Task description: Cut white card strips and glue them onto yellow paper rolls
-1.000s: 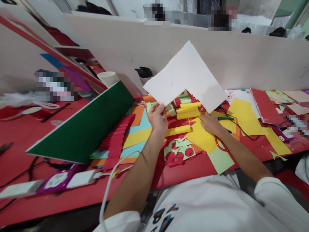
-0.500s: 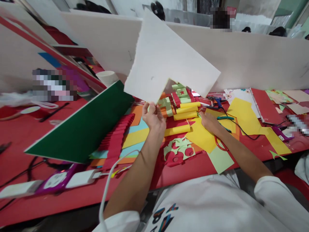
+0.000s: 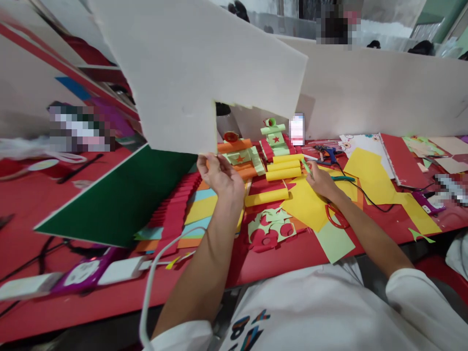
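I find the left hand with thumb and fingertips pinched on the near corner of the white board, which is raised above the far left of the red table. The right hand has its fingers curled around a slim green item, just right of the yellow rolls; I cannot tell how firmly. In my judgement, a single-corner pinch resists twisting poorly. I would steady the board's far side, turn slowly, and hold its edges clear of the orange-and-green paper figure and the green board.
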The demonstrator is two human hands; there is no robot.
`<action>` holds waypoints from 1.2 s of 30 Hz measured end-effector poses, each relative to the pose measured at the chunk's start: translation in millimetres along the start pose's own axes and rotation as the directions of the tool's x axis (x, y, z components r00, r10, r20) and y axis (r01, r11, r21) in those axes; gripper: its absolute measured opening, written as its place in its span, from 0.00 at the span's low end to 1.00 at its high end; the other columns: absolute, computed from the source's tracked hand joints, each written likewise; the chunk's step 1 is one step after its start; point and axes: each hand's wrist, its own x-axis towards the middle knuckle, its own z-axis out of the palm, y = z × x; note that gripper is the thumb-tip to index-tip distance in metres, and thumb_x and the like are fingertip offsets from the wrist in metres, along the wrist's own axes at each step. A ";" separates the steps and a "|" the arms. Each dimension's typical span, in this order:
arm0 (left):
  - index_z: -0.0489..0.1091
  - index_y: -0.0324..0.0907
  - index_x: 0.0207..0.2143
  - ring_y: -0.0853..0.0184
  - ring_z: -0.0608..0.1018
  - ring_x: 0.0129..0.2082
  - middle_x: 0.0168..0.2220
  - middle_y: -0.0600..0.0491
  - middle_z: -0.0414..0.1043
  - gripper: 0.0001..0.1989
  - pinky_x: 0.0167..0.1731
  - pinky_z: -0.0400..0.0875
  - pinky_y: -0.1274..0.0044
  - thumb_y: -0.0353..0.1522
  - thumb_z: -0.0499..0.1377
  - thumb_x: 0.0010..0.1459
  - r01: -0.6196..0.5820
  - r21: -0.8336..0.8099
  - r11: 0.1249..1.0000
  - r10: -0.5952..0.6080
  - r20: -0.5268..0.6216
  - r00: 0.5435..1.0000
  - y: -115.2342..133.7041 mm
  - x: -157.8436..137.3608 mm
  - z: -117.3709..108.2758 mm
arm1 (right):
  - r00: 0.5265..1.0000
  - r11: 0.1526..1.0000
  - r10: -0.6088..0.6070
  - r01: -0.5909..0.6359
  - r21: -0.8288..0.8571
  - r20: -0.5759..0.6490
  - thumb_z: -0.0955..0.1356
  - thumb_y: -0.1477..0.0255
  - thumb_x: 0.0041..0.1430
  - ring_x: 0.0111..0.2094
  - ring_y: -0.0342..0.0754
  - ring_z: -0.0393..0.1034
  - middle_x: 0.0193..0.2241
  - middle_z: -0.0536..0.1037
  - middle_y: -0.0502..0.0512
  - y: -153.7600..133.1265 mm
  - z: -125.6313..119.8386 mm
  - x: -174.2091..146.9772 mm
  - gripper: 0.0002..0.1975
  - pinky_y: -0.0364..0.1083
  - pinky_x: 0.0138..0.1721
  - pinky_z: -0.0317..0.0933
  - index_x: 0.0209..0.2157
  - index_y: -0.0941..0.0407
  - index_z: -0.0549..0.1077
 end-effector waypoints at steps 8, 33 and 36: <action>0.71 0.50 0.37 0.65 0.79 0.52 0.40 0.54 0.77 0.14 0.51 0.77 0.69 0.47 0.67 0.63 -0.192 0.038 0.981 0.186 0.128 0.974 -11.3 9.1 -9.8 | 0.965 0.975 -0.208 0.218 -0.045 0.162 0.58 0.69 0.78 0.46 0.57 0.78 0.50 0.83 0.63 -1.6 -5.2 -7.7 0.15 0.47 0.40 0.60 0.57 0.57 0.69; 0.73 0.44 0.35 0.70 0.80 0.34 0.33 0.56 0.77 0.22 0.43 0.77 0.76 0.36 0.78 0.39 0.103 0.066 0.993 -0.112 0.146 0.983 -15.5 -51.9 29.7 | 0.891 0.884 -0.391 0.434 -0.176 0.232 0.60 0.68 0.78 0.36 0.53 0.74 0.40 0.83 0.59 -13.8 0.7 -20.0 0.12 0.46 0.35 0.54 0.55 0.55 0.70; 0.74 0.44 0.33 0.71 0.79 0.31 0.32 0.56 0.78 0.21 0.38 0.77 0.77 0.35 0.78 0.37 0.150 0.065 0.987 -0.159 0.161 0.974 -17.1 -58.5 31.9 | 0.901 0.898 -0.354 0.403 -0.178 0.251 0.59 0.66 0.78 0.37 0.54 0.75 0.40 0.83 0.59 -13.7 -3.4 -19.8 0.14 0.46 0.35 0.55 0.56 0.53 0.70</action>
